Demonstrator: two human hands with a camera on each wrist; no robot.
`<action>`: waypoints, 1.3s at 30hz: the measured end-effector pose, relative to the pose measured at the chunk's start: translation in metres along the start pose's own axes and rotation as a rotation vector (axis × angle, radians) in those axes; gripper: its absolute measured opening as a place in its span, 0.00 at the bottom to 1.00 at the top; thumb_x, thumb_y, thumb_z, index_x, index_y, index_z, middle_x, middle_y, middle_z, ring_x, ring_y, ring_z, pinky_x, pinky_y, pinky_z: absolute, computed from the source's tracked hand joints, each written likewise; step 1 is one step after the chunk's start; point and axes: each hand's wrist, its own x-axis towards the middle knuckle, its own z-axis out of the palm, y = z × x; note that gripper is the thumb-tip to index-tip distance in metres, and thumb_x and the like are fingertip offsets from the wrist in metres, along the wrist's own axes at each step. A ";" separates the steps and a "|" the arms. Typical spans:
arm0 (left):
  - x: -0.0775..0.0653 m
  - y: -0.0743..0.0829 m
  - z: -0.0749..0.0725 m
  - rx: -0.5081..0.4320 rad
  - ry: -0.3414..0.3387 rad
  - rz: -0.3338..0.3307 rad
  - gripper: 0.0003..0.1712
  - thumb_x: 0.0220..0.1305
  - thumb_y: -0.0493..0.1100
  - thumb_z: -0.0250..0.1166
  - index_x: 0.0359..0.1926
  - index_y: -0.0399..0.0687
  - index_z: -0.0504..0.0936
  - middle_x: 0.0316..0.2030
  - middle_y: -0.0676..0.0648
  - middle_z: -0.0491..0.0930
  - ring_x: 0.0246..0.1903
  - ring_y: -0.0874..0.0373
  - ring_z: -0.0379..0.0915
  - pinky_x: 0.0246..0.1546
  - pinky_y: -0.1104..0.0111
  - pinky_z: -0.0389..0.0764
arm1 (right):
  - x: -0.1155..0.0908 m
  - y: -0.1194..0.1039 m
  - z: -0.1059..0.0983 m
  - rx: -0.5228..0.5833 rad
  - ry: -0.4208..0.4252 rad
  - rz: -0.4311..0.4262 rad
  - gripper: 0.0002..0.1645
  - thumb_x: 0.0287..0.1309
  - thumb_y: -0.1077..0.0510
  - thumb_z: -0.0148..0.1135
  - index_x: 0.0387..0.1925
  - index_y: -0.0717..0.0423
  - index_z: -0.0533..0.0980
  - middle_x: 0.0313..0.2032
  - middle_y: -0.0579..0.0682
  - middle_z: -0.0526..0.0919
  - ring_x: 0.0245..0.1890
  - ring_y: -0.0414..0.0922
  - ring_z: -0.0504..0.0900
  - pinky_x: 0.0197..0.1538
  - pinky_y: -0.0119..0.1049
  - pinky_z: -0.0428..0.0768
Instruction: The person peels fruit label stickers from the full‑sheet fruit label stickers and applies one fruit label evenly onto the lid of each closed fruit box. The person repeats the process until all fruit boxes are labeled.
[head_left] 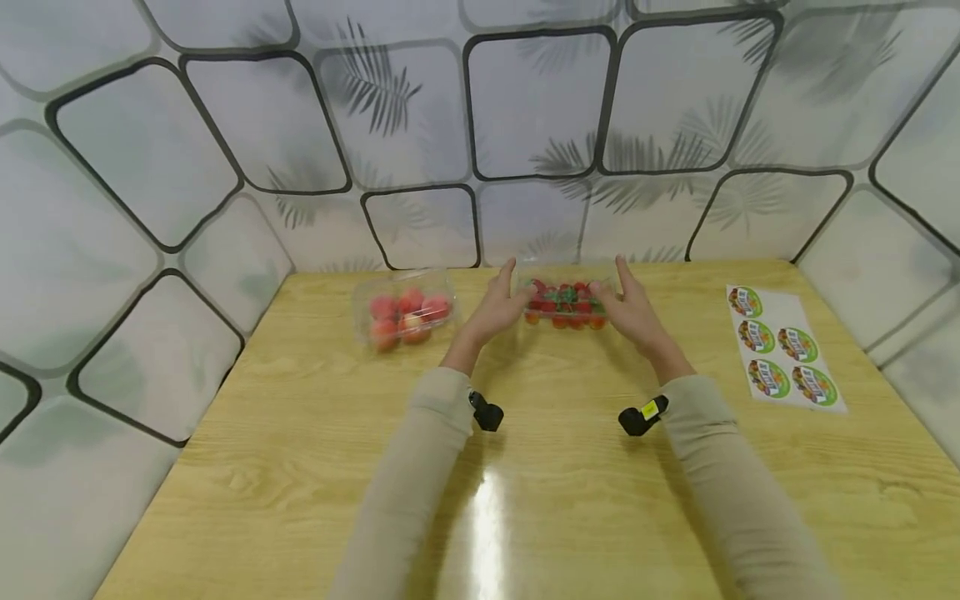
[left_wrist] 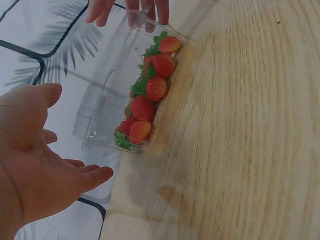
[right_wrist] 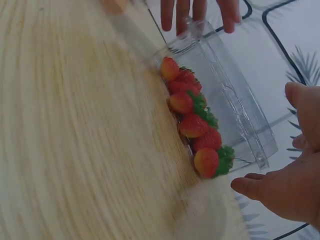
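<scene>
A clear plastic clamshell box of strawberries [head_left: 564, 305] stands near the back edge of the wooden table. Red strawberries with green leaves line its bottom, seen closely in both wrist views. My left hand [head_left: 497, 307] is at the box's left end, fingers extended; the left wrist view shows a gap between this hand [left_wrist: 45, 155] and the plastic. At the opposite end is my right hand [head_left: 632, 312], its fingers likewise spread. In the right wrist view, the right thumb and fingers [right_wrist: 250, 187] lie just beside the box's corner.
Another clear box, with round red fruit [head_left: 411, 317], sits left of my left hand. A white sheet of round fruit stickers [head_left: 783, 346] lies at the table's right side. A patterned curtain [head_left: 540, 108] hangs behind the table.
</scene>
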 end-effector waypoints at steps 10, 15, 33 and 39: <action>0.004 0.001 0.006 -0.039 0.020 0.022 0.41 0.76 0.46 0.53 0.80 0.48 0.42 0.78 0.39 0.43 0.73 0.44 0.51 0.69 0.50 0.61 | 0.003 -0.001 0.012 0.138 0.031 0.126 0.48 0.73 0.53 0.55 0.79 0.41 0.36 0.78 0.53 0.31 0.77 0.61 0.42 0.72 0.60 0.55; 0.006 -0.002 0.008 -0.014 0.000 0.015 0.38 0.76 0.46 0.54 0.79 0.45 0.47 0.76 0.39 0.49 0.64 0.42 0.65 0.63 0.53 0.69 | 0.003 0.003 0.009 0.129 0.028 0.133 0.46 0.73 0.52 0.54 0.80 0.43 0.39 0.78 0.54 0.35 0.77 0.60 0.44 0.72 0.59 0.55; 0.010 -0.018 0.006 -0.120 -0.097 0.007 0.42 0.76 0.51 0.55 0.80 0.58 0.42 0.78 0.40 0.44 0.74 0.41 0.48 0.68 0.46 0.63 | 0.007 0.026 -0.006 0.116 -0.103 0.066 0.55 0.67 0.48 0.63 0.79 0.35 0.36 0.78 0.59 0.37 0.78 0.56 0.39 0.73 0.59 0.53; 0.011 -0.019 0.004 -0.128 -0.108 0.007 0.42 0.75 0.53 0.55 0.80 0.58 0.42 0.77 0.39 0.45 0.75 0.42 0.47 0.68 0.46 0.62 | 0.010 0.030 -0.008 0.022 -0.176 0.022 0.64 0.61 0.61 0.68 0.79 0.36 0.31 0.77 0.62 0.35 0.77 0.60 0.41 0.66 0.62 0.65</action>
